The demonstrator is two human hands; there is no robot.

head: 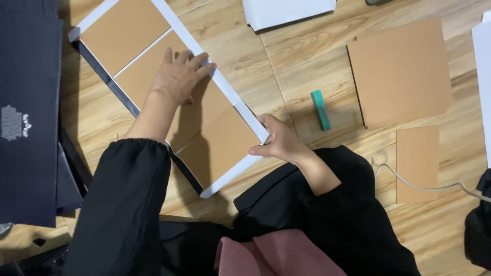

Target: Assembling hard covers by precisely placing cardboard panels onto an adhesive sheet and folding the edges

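Observation:
A long sheet with three brown cardboard panels (128, 30) glued on white-edged paper lies slanted on the wooden floor. My left hand (179, 74) rests flat, fingers spread, on the middle panel near the white border. My right hand (279, 140) pinches the white folded edge (245, 115) at the sheet's near right corner, thumb underneath. Both arms wear black sleeves.
A teal flat tool (320, 109) lies on the floor right of the sheet. Beyond it are a large brown board (401, 71) and a smaller one (418, 163). A white cable (424, 188) crosses lower right. Dark boxes (28, 112) stack at left; a white box (286, 11) sits at the top.

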